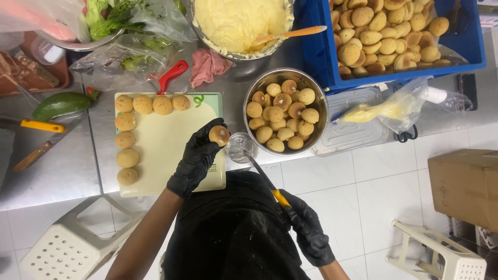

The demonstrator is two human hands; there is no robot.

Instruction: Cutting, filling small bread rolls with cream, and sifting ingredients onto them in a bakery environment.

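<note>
Over the pale cutting board point(161, 140) on the steel bench point(62, 171), the left hand point(196, 162), gloved black, grips a small round bun point(219, 135) at the fingertips, its cored side up. The right hand point(310, 234) is clenched on a yellow-handled knife point(264, 177), blade tip apparently near a small glass point(240, 146). Steady, shallow turns would keep each bun whole. More buns fill the metal bowl point(286, 110) just beside.

We have one view only, from a camera worn on the head, looking almost straight down past the chest. It sits close above the steel tabletop point(67, 171), with white floor tiles point(363, 207) filling the lower frame.
</note>
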